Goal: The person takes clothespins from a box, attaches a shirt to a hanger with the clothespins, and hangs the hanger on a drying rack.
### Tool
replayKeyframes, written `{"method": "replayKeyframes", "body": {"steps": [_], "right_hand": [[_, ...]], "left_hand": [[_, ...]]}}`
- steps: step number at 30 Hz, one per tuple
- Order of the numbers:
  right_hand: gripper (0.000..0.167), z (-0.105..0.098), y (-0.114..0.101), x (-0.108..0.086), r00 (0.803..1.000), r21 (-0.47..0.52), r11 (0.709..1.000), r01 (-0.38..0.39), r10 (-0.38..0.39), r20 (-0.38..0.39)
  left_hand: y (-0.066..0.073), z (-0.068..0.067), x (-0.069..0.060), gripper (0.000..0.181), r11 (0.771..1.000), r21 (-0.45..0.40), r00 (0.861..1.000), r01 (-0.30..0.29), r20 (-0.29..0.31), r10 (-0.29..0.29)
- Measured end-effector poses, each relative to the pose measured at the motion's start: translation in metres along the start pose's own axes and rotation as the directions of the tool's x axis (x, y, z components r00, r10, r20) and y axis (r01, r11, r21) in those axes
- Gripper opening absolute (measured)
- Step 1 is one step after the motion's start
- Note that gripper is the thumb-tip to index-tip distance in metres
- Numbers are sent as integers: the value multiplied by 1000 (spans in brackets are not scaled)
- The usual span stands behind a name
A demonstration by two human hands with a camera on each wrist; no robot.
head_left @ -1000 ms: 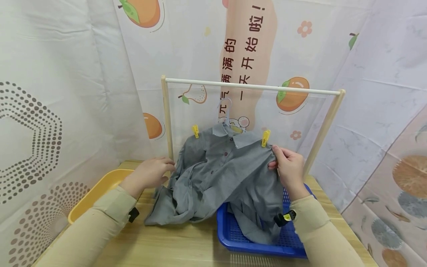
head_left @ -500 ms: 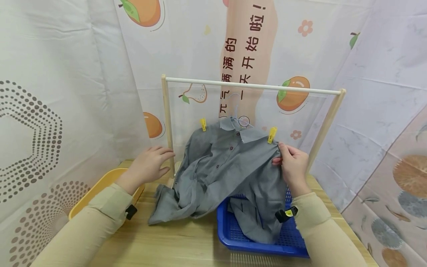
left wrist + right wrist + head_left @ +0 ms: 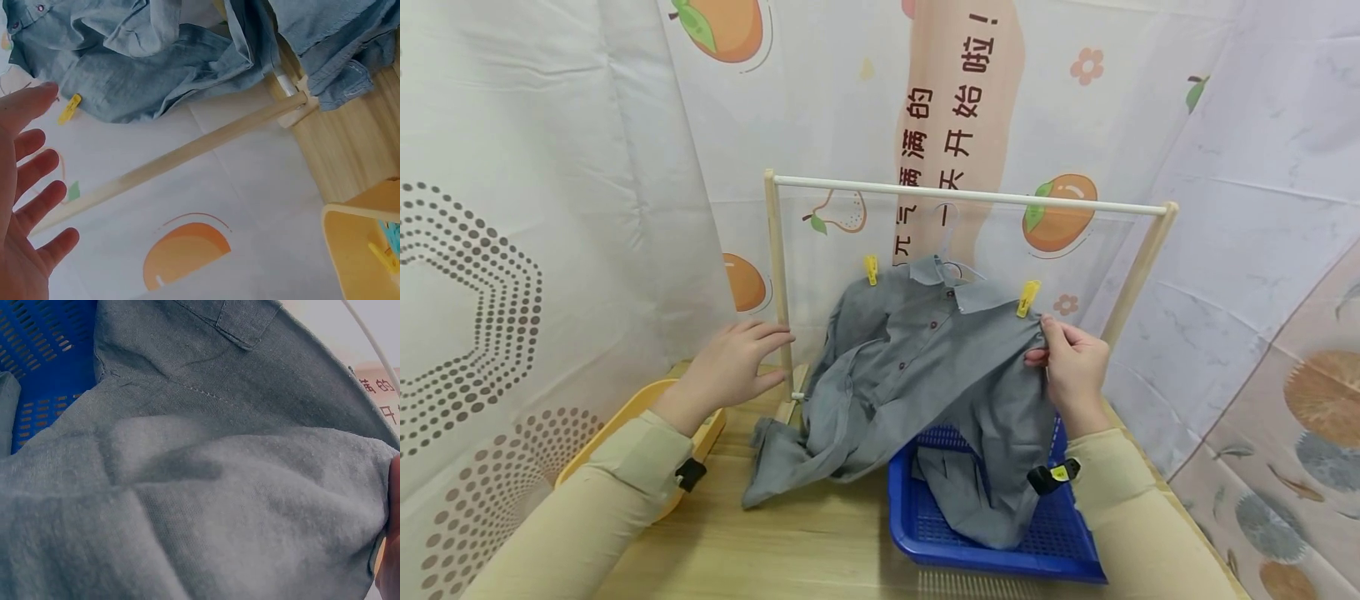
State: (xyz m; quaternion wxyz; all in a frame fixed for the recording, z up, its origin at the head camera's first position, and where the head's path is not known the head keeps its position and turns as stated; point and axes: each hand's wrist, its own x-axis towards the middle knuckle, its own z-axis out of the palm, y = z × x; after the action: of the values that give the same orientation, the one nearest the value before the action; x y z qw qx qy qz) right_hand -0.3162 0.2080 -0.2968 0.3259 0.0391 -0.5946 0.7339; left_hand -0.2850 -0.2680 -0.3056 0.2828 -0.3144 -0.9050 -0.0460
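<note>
A grey button-up shirt (image 3: 925, 358) hangs on a pale wire hanger (image 3: 948, 237), whose hook is just below the rack's white bar (image 3: 970, 195). Yellow clothespins (image 3: 1028, 298) sit on both shoulders. My right hand (image 3: 1077, 367) pinches the shirt's shoulder beside the right-hand clothespin. One sleeve dips into the blue basket (image 3: 925, 542); the other trails on the table. My left hand (image 3: 726, 367) is held apart from the shirt near the rack's left post (image 3: 778, 283), fingers spread and holding nothing. Cloth (image 3: 206, 487) fills most of the right wrist view, with fingertips at its edge.
A yellow bin (image 3: 625, 421) stands at the left behind my forearm; yellow and teal pieces (image 3: 382, 256) lie inside it. The rack's right post (image 3: 1138, 275) rises beyond my right hand. A printed curtain (image 3: 850, 100) hangs behind the rack over the wooden table (image 3: 760, 550).
The shirt and hanger have moved up and to the right with my right hand. My left hand has drawn away from the shirt, slightly up and left.
</note>
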Motion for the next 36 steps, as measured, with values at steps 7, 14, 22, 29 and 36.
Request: {"method": "replayKeyframes", "body": {"steps": [7,14,22,29,36], "right_hand": [[24,-4,1,4,1000,9,1000,-8,8,-2],[24,-6,0,3,1000,-4,1000,-17,17,-1],[25,-7,1,3,1000,-18,1000,-15,15,8],[23,-9,1,2,1000,-11,1000,-23,23,15],[22,-9,1,5,999,-1,1000,-30,30,14]], "left_hand": [[8,-3,5,59,999,-29,999,-29,-30,28],[23,-7,12,65,994,-60,994,-94,-62,91],[40,-5,24,65,976,-73,973,-204,-125,194],[52,-4,32,68,982,-81,984,-172,-61,167],[64,-2,44,67,978,-96,982,-187,-31,185]]}}
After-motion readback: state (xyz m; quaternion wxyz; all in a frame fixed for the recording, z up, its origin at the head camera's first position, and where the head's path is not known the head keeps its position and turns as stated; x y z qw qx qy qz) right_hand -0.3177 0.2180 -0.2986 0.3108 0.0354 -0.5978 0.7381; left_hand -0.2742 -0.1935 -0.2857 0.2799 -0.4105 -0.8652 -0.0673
